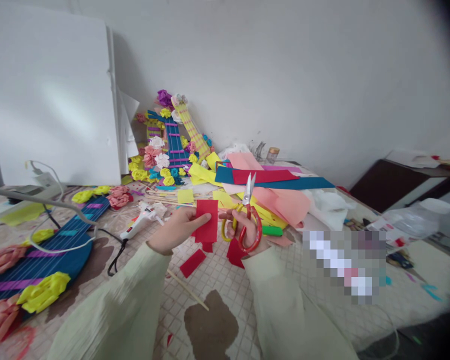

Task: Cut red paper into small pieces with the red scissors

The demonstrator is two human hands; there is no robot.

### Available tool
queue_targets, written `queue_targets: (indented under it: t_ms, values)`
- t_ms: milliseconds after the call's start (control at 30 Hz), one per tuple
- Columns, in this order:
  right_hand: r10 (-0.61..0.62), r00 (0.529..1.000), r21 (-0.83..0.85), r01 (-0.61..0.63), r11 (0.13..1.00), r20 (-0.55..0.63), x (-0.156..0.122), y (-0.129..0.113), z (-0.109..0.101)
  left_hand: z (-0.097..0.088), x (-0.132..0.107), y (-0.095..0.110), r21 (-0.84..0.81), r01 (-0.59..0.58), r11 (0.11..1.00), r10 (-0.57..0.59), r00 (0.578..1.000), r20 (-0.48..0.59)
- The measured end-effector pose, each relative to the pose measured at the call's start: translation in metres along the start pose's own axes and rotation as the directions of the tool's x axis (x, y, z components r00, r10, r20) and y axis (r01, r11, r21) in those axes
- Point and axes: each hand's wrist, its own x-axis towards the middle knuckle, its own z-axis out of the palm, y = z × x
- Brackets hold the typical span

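Note:
Between thumb and fingers, my left hand (180, 227) pinches a red paper rectangle (207, 231) upright over the table. My right hand (246, 229) grips a pair of scissors (248, 192) by its handles, one loop red and the other yellow. The blades point up and away from me, nearly closed, and stand apart from the paper. Below the hands lie a small red paper piece (192, 263) and another red scrap (235, 254) beside my right wrist. A thin wooden stick (188, 290) rests nearer to me.
A white glue gun (142, 221) lies left of my hands. Further left is a blue paper guitar (65, 245) with paper flowers, crossed by a white cable. Behind are crepe paper strips (270, 176) and more decorated guitars (178, 142). A clear plastic bottle (416, 220) lies right.

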Motion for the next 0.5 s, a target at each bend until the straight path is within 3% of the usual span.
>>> queue_targets:
  t_ms: [67, 167, 300, 400, 500]
  values:
    - [-0.095, 0.995, -0.083, 0.097, 0.992, 0.029, -0.002, 0.002, 0.001, 0.007, 0.001, -0.002, 0.087, -0.021, 0.996, 0.017, 0.999, 0.042]
    - [-0.121, 0.992, -0.255, 0.129, 0.958, 0.047, -0.006, -0.003, 0.000, 0.014, 0.001, -0.004, 0.238, -0.071, 0.969, 0.049, 0.994, 0.097]
    - [-0.150, 0.988, -0.411, 0.119, 0.904, -0.043, -0.013, -0.026, -0.013, 0.010, 0.000, -0.004, 0.232, -0.126, 0.964, 0.084, 0.980, 0.181]
    - [-0.157, 0.974, -0.470, 0.064, 0.881, -0.161, -0.018, -0.041, -0.032, 0.000, -0.002, -0.002, 0.215, -0.087, 0.973, 0.054, 0.986, 0.156]
    - [-0.135, 0.951, -0.687, -0.100, 0.720, -0.280, -0.021, -0.043, -0.048, -0.008, -0.005, 0.005, 0.246, -0.059, 0.968, 0.025, 0.990, 0.140]
